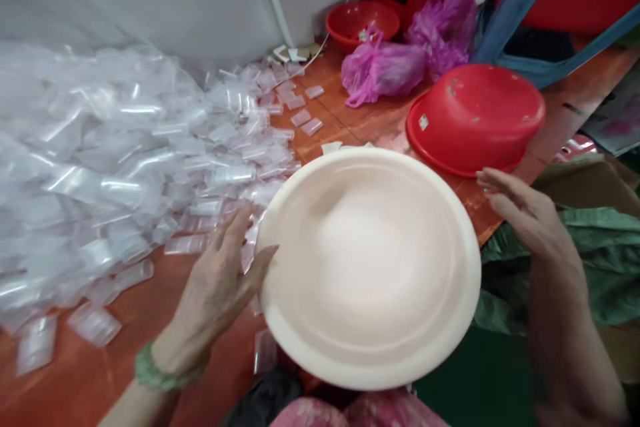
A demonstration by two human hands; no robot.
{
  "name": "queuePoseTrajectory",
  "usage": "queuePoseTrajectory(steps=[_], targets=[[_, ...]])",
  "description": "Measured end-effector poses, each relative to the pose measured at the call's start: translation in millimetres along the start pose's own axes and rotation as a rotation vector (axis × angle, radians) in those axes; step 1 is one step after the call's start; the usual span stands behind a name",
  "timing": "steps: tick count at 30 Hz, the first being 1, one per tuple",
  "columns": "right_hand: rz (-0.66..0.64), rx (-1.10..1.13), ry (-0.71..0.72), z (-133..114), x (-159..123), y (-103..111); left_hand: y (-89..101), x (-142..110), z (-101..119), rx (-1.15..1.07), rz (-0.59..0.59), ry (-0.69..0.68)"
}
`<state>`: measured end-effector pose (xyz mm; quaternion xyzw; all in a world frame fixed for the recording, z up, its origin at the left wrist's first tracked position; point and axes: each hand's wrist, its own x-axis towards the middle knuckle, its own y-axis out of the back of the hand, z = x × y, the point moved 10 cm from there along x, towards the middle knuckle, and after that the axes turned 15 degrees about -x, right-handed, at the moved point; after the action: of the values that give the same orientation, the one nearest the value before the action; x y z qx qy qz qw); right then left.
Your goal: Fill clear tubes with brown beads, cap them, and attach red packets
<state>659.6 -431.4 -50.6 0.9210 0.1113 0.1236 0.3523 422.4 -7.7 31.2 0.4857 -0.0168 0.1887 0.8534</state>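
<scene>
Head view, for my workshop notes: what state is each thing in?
left hand: fingers spread, thumb at the basin's rim
right hand: open, raised, apart from the basin
cream basin: tilted, inside facing the person, blurred
red basin: upside down on the table
red bowl: upright
small plastic bags: heaped, spread across the table
pink plastic bags: crumpled

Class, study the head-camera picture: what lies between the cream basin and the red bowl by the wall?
In the head view, a pink plastic bag lies on the orange tabletop between the cream basin and the red bowl.
</scene>
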Motion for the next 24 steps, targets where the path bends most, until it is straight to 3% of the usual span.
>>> queuePoseTrajectory(steps=[2,4,8,10,12,15,17,21,24], targets=[[-0.054,-0.078,0.203,-40.9,-54.6,0.0,-3.8,-39.9,-16.6,-0.22,0.017,0.225],[-0.153,-0.093,0.349,-71.4,-104.2,-10.9,-21.5,-74.5,-27.4,-0.501,-0.027,0.453],[-0.315,-0.357,0.511,-98.5,-161.2,-53.1,-57.0,-110.1,-29.7,-0.884,-0.097,0.7],[-0.234,-0.457,0.563,-106.5,-167.9,-61.5,-63.7,-114.0,-33.2,-0.974,-0.063,0.751],[-0.082,-0.501,0.609,-115.6,-169.1,-56.4,-69.5,-114.3,-35.1,-1.053,-0.058,0.793],[0.05,-0.52,0.639,-124.4,-167.3,-38.1,-68.8,-101.7,-24.4,-1.128,-0.079,0.753],[0.117,-0.524,0.637,-129.0,-160.5,-17.3,-59.9,-82.3,-3.8,-1.193,-0.074,0.627],[0.442,-0.566,0.556,-135.4,-124.5,50.2,-36.3,-44.2,44.0,-1.263,0.003,0.362],[0.663,-0.583,0.502,-131.9,-77.5,98.7,-37.2,-40.3,58.8,-1.181,-0.011,0.303]])
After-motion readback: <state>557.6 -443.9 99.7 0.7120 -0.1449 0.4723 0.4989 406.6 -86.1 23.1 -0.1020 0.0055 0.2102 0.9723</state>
